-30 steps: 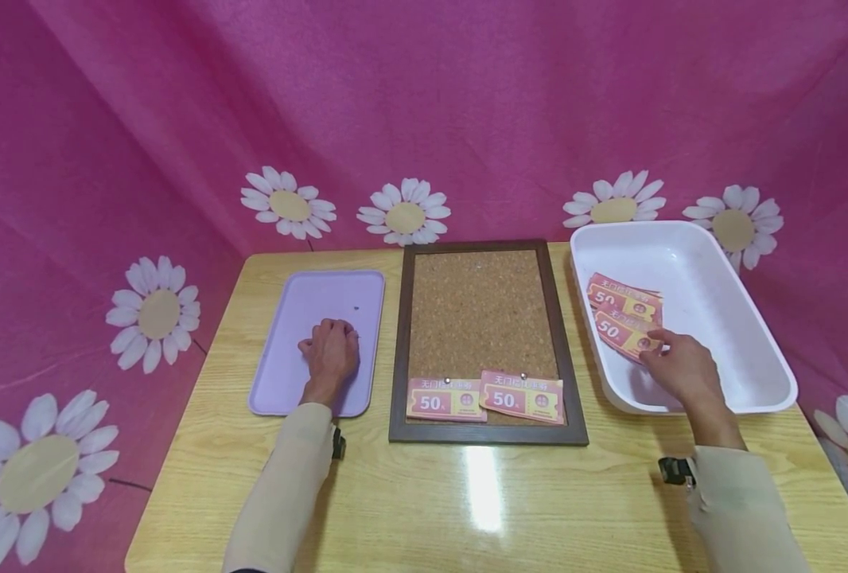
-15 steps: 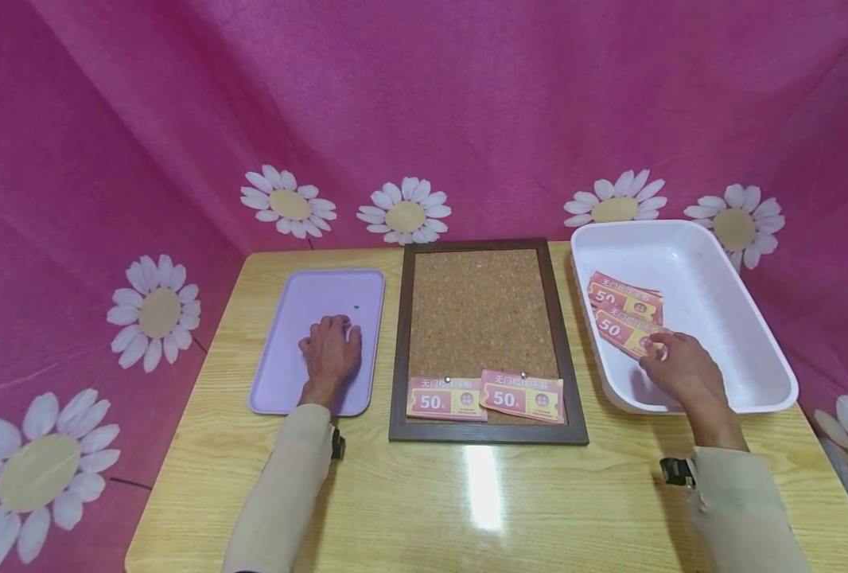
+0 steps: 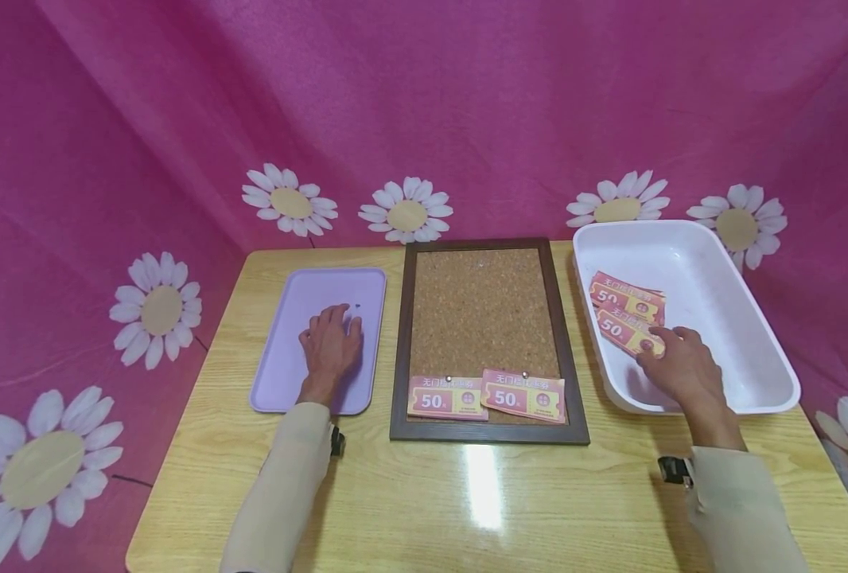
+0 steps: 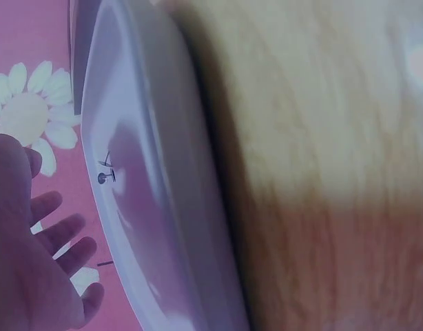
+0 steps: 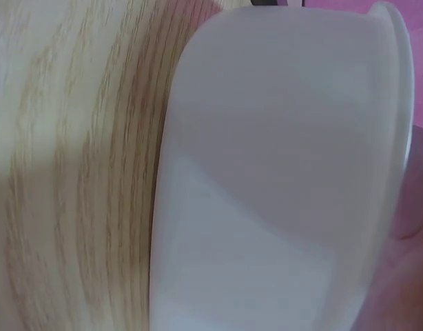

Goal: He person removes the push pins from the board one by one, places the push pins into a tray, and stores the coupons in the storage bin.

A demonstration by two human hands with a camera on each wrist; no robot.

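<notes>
In the head view my left hand (image 3: 329, 346) hovers over the lilac tray (image 3: 302, 290) with its fingers spread and nothing in them. Several small thumbtacks (image 4: 107, 176) show on that tray in the left wrist view, apart from the fingers. At the white tub (image 3: 725, 318), my right hand (image 3: 685, 366) holds the right end of a pink and yellow coupon (image 3: 620, 328) between thumb and index finger. More coupons (image 3: 620, 293) lie fanned beneath and behind it. The right wrist view shows mainly the tub's outer wall, and the fingertips are hidden there.
Between tray and tub lies a cork board (image 3: 477, 318) in a dark frame. Two coupons, left (image 3: 447, 398) and right (image 3: 524, 395), are tacked along its lower edge. A pink flowered curtain (image 3: 467, 119) closes off the back of the wooden table (image 3: 410, 501).
My left hand has spread its fingers and moved slightly away from me over the tray. The right hand stays at the coupon, with its index finger and thumb farther apart.
</notes>
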